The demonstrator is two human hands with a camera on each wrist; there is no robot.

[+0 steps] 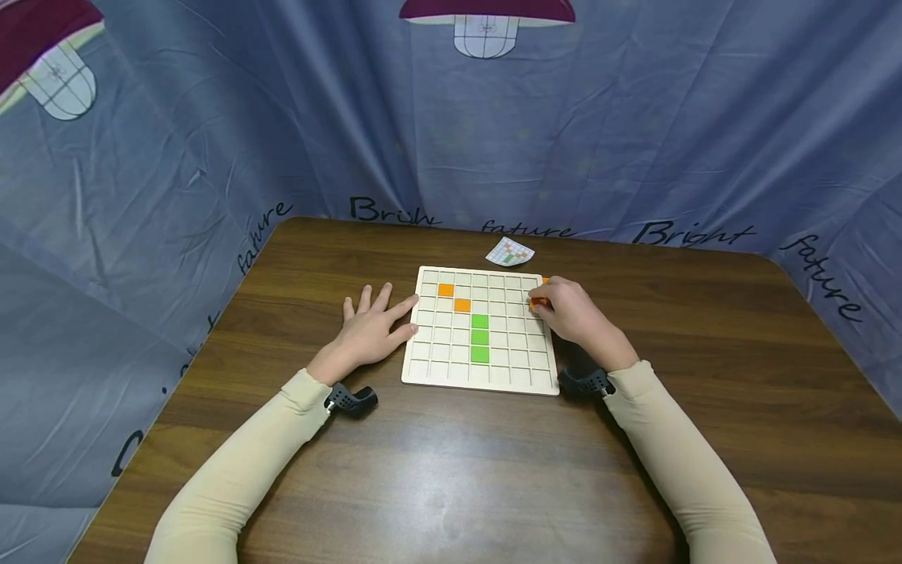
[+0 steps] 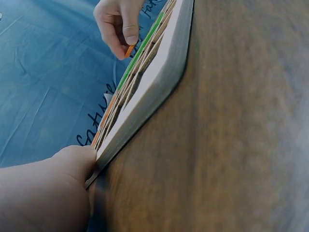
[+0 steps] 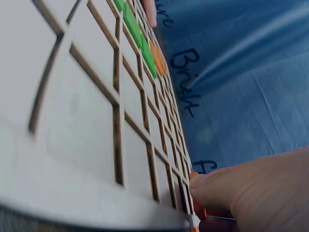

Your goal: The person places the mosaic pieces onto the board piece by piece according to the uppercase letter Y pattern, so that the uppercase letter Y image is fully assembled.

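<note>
A pale wooden grid board (image 1: 438, 369) lies on the table in the head view. Two orange square tiles (image 1: 446, 290) sit diagonally in its upper left cells, and three green tiles (image 1: 480, 337) form a column near its middle. My left hand (image 1: 369, 330) lies spread flat on the table, index fingertip and thumb touching the board's left edge. At the upper right side of the board, my right hand (image 1: 574, 312) pinches an orange tile (image 2: 129, 50) between thumb and fingers. More orange (image 1: 546, 280) shows just behind that hand, mostly hidden by it.
A small paper card (image 1: 510, 251) printed with a coloured grid lies behind the board. Brown wooden table (image 1: 705, 392) surrounds everything, with blue printed curtains (image 1: 338, 117) hanging along its back and sides. Each wrist wears a black camera mount (image 1: 352, 399).
</note>
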